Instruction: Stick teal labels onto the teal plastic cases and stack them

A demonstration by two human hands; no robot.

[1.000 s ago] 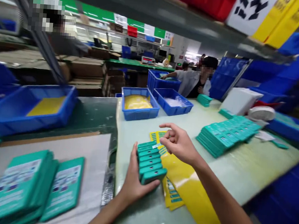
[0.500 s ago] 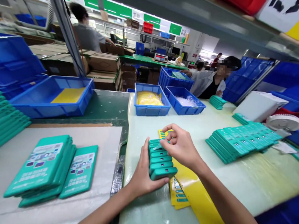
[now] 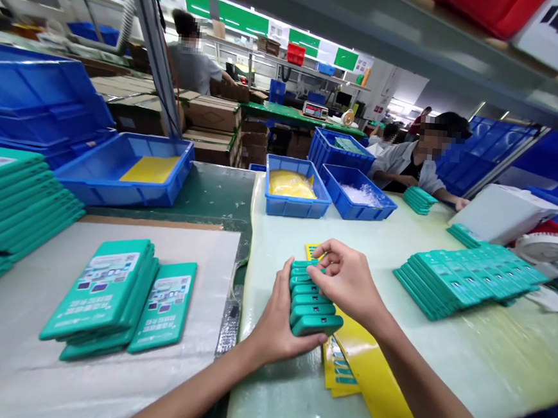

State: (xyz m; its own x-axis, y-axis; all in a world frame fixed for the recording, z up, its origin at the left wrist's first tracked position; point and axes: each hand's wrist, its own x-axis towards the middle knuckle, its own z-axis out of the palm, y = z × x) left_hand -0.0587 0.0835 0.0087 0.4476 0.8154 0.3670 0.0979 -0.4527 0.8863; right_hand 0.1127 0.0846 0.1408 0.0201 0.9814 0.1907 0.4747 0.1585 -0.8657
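Observation:
My left hand (image 3: pixel 277 328) is wrapped round a stack of flat teal devices (image 3: pixel 317 305), each with a small dark port on the edge facing up. The stack is held on its side above the table. My right hand (image 3: pixel 345 282) is over the far part of the stack, thumb and forefinger pinched close to a device's edge. Whatever lies between those fingertips, if anything, is too small to make out. Under the hands lie yellow sheets (image 3: pixel 381 384) with teal labels (image 3: pixel 341 368) on them.
Printed teal devices (image 3: pixel 96 291) lie piled on the white sheet at left, beside a taller stack (image 3: pixel 13 207). More teal devices (image 3: pixel 461 278) stand in rows at right. Blue bins (image 3: pixel 296 205) line the back. A co-worker (image 3: pixel 421 159) reaches over the table's far right.
The view has shifted, so most things sit farther right. My hands keep nearly the same hold on the stack. The co-worker at far right has leaned in and stretched out an arm.

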